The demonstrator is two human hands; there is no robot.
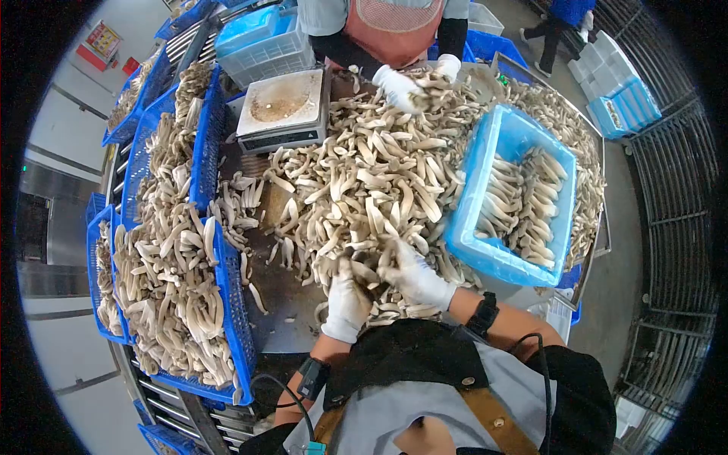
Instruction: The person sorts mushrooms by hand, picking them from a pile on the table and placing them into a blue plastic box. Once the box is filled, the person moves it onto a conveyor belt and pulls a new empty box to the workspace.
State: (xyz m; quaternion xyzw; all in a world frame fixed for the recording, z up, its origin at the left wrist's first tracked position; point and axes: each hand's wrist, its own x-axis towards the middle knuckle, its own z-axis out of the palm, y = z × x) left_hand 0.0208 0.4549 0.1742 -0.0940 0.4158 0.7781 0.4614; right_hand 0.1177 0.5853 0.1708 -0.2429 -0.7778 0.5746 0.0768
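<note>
A big heap of long pale-stemmed mushrooms with grey-brown caps [371, 182] covers the middle of the metal table [273, 330]. At the heap's near edge, my left hand [348, 307], in a white glove, has its fingers closed round a few mushrooms. My right hand [418, 279], gloved too, is just to the right and curls its fingers on mushrooms, with the fingertips slightly blurred. Right of the heap stands a tilted box lined with blue plastic [464, 216]; mushrooms lie in rows inside it.
Blue baskets [241, 334] full of mushrooms stand along the left on a roller conveyor [163, 398]. A scale [282, 110] sits at the table's back left. Across the table a co-worker's gloved hands [402, 89] handle mushrooms. Another person [557, 34] is at the back right, near stacked boxes [614, 76].
</note>
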